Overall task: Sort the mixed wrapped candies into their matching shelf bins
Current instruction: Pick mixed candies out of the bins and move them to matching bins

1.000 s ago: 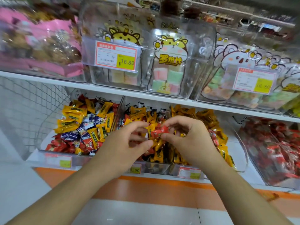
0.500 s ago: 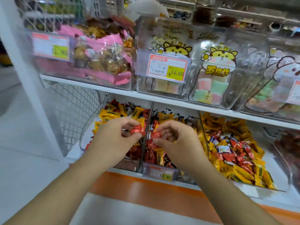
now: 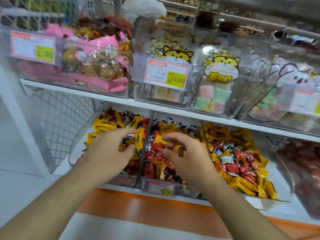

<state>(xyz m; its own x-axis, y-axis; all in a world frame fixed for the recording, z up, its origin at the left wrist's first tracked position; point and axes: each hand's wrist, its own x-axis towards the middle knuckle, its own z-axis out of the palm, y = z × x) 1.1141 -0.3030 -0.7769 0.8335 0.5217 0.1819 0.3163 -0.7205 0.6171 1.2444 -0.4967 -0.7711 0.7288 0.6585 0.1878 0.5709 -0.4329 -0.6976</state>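
Note:
Three clear bins on the lower shelf hold mixed wrapped candies in yellow, red and dark blue: the left bin [image 3: 78, 149], the middle bin [image 3: 188, 189] and the right bin [image 3: 285, 191]. My left hand [image 3: 107, 153] is over the left bin. Its forefinger and thumb pinch an upright yellow candy [image 3: 139, 138] next to the divider. Over the middle bin, my right hand [image 3: 188, 158] has its fingers curled. Its forefinger and thumb close on another yellow candy [image 3: 161, 140] above a heap of red candies [image 3: 154, 160].
The upper shelf [image 3: 155, 108] carries clear boxes of pink snack packs [image 3: 97, 66] and pastel marshmallow packs [image 3: 214, 94], overhanging the bins. A wire mesh panel [image 3: 57, 122] closes the left side. A fourth bin of red packets [image 3: 304, 170] stands far right. Price tags hang on the fronts.
The view swung left and closer. Both hands held red candies together before. They have since parted, the left over the left bin, the right over the middle bin, each now at a yellow candy.

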